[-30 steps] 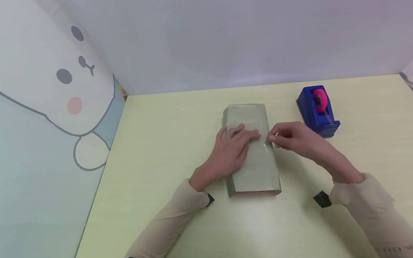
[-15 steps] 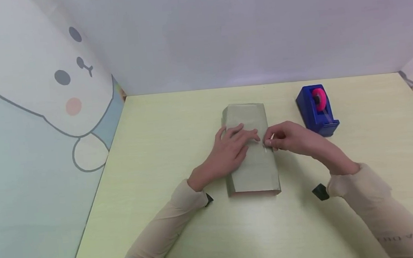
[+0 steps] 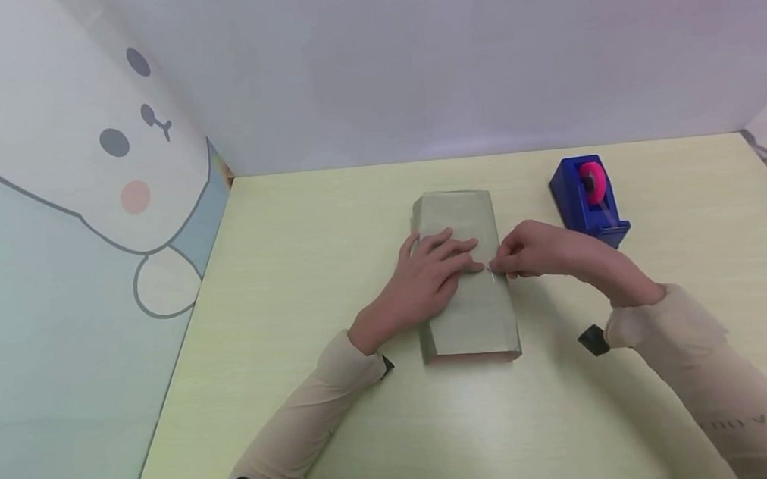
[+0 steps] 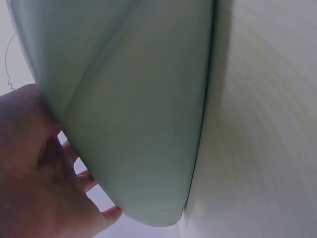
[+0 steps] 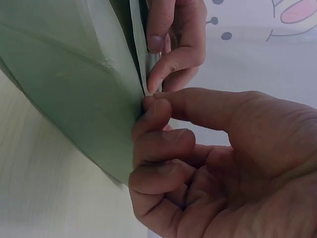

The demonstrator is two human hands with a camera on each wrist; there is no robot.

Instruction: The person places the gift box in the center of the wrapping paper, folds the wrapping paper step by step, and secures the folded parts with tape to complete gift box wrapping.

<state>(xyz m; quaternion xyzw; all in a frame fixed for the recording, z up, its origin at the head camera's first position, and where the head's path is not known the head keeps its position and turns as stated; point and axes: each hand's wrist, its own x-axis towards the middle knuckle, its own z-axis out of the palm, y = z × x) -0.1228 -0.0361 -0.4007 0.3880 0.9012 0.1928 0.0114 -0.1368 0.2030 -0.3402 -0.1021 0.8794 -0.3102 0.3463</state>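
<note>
A long flat box wrapped in grey-green paper (image 3: 472, 315) lies on the table. My left hand (image 3: 428, 277) rests on its top with fingers spread; one fingertip lies beside a small shiny strip of clear tape (image 3: 493, 277). At the box's right edge, my right hand (image 3: 531, 249) pinches the tape between thumb and index finger, its other fingers curled. In the right wrist view, the pinching fingertips (image 5: 153, 101) meet at the edge of a paper flap (image 5: 138, 44) and hide most of the tape. The left wrist view shows the left hand (image 4: 44, 168) over the box's edge.
A blue tape dispenser (image 3: 589, 202) with a pink roll stands behind the right hand. The pale wooden table (image 3: 327, 221) meets a plain wall at the back. A cartoon-printed panel (image 3: 87, 296) borders the left side.
My right hand has moved left onto the box's edge, its wrist rising slightly. A left-hand finger has shifted down toward the tape strip. The box stays in place.
</note>
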